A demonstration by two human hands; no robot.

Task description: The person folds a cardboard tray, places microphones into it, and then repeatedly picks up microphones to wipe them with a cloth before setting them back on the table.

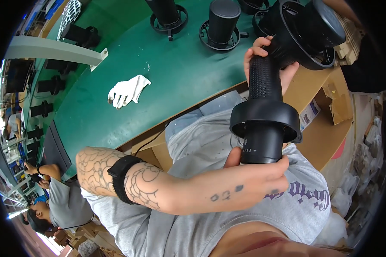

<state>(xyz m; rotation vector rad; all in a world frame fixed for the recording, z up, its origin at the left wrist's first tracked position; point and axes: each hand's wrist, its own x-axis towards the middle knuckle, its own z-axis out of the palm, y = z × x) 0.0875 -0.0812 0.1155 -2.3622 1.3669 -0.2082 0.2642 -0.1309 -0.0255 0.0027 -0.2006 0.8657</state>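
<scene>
A black cylindrical unit (266, 115) with a perforated sleeve and a wide ring round it is held tilted in front of my chest. My left hand (266, 175) is closed round its smooth, marked end. My right hand (259, 49), partly hidden, curls its fingers at the perforated end. A second black ringed unit (304, 36) lies against that same hand, at the upper right. The right hand seems to hold both units together; its palm is out of sight.
On the green table (176, 73) lie a white glove (128, 91) and several similar units, one a black ringed unit (221, 25). A grey metal post (55, 48) rises at the left. Cardboard boxes (315, 115) stand at the right. A co-worker (58, 197) is at the far left.
</scene>
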